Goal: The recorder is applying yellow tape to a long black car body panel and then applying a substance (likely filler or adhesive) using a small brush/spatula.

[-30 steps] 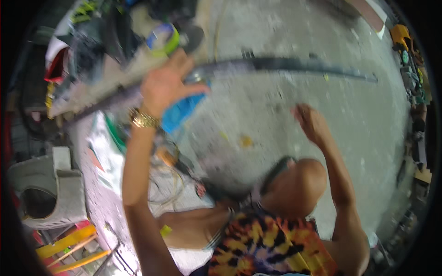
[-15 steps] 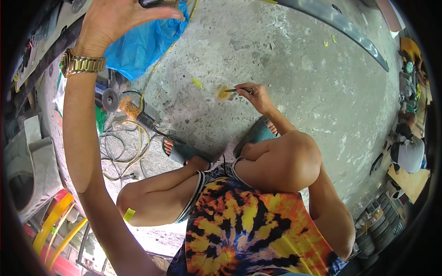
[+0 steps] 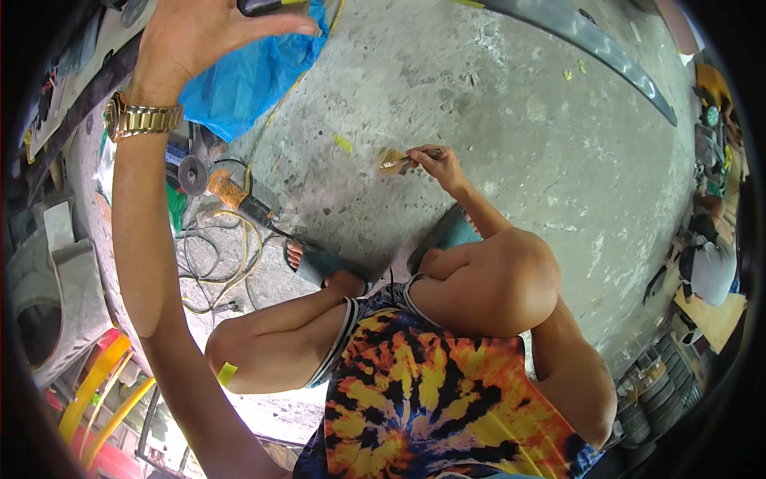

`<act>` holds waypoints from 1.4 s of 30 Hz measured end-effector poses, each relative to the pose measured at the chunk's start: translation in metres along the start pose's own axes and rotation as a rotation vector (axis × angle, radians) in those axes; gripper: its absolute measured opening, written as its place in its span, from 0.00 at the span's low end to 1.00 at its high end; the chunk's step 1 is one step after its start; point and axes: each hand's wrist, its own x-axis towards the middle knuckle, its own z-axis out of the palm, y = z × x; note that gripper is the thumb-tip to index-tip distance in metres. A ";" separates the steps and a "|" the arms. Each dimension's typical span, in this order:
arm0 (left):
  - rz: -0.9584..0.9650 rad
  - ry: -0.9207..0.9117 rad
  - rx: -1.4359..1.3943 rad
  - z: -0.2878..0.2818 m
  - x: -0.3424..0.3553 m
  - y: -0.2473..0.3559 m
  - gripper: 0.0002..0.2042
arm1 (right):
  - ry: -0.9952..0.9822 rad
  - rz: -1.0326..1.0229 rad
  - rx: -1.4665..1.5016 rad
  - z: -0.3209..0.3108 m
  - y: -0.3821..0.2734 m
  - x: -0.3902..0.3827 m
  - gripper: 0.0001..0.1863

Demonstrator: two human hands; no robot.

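My right hand (image 3: 436, 164) is closed round a small putty knife (image 3: 407, 162) with a flat blade and a dark handle. Its blade lies over a yellowish, shiny patch (image 3: 386, 160) on the concrete floor, in front of my feet. At the upper left my left hand (image 3: 191, 40) reaches forward, thumb stretched out to the right; its other fingers are mostly cut off by the top edge. Beside that thumb are a dark object (image 3: 267, 7) and a crumpled blue plastic bag (image 3: 239, 88).
An angle grinder (image 3: 230, 190) with an orange body and a coiled cord (image 3: 227, 271) lies left of my feet. A long curved grey panel (image 3: 590, 52) rests at the far right. Yellow tape scraps (image 3: 343, 144) dot the floor. Another person (image 3: 712, 267) is at the right rim.
The putty knife has turned in my right hand, from nearly edge-on to showing more of its flat blade. My left hand has stayed almost in place.
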 end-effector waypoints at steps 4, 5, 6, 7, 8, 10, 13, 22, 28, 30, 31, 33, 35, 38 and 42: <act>0.058 0.059 -0.196 0.015 0.002 0.002 0.36 | 0.072 -0.050 0.027 -0.036 -0.010 -0.026 0.17; 0.106 0.125 -0.184 0.016 -0.007 -0.006 0.35 | 0.019 -0.011 0.128 -0.029 -0.023 -0.030 0.16; 0.086 0.108 -0.209 0.017 -0.006 -0.002 0.31 | 0.033 -0.005 0.218 -0.035 -0.041 -0.042 0.16; 0.066 0.080 -0.245 0.017 -0.006 0.008 0.28 | 0.042 -0.008 0.263 -0.043 -0.060 -0.056 0.15; 0.032 0.058 -0.301 0.014 -0.005 0.014 0.24 | 0.046 -0.001 0.312 -0.049 -0.082 -0.067 0.15; 0.002 0.037 -0.340 0.007 -0.007 0.015 0.21 | 0.016 -0.085 0.345 -0.053 -0.133 -0.083 0.14; -0.007 -0.008 -0.417 0.002 -0.007 0.015 0.17 | -0.001 -0.206 0.392 -0.057 -0.195 -0.105 0.13; 0.005 0.026 -0.361 0.003 -0.002 0.010 0.22 | 0.070 -0.470 0.416 -0.036 -0.330 -0.112 0.14; 0.004 0.001 -0.369 0.000 0.000 0.012 0.24 | 0.067 -0.538 0.325 -0.030 -0.350 -0.088 0.15; 0.001 -0.002 -0.373 0.001 -0.001 0.012 0.25 | 0.066 -0.548 0.297 -0.029 -0.352 -0.083 0.15; -0.003 -0.006 -0.377 0.000 -0.001 0.012 0.25 | 0.070 -0.547 0.271 -0.029 -0.353 -0.082 0.15; -0.004 -0.018 -0.372 -0.002 -0.001 0.012 0.26 | 0.074 -0.546 0.245 -0.027 -0.354 -0.079 0.15; -0.005 -0.031 -0.366 -0.002 -0.002 0.012 0.26 | 0.065 -0.572 0.215 -0.026 -0.356 -0.075 0.14; 0.025 0.008 -0.352 -0.001 -0.002 0.013 0.27 | 0.064 -0.573 0.180 -0.024 -0.355 -0.068 0.13; -0.025 -0.066 -0.380 -0.001 -0.002 0.012 0.26 | 0.062 -0.559 0.142 -0.021 -0.356 -0.064 0.13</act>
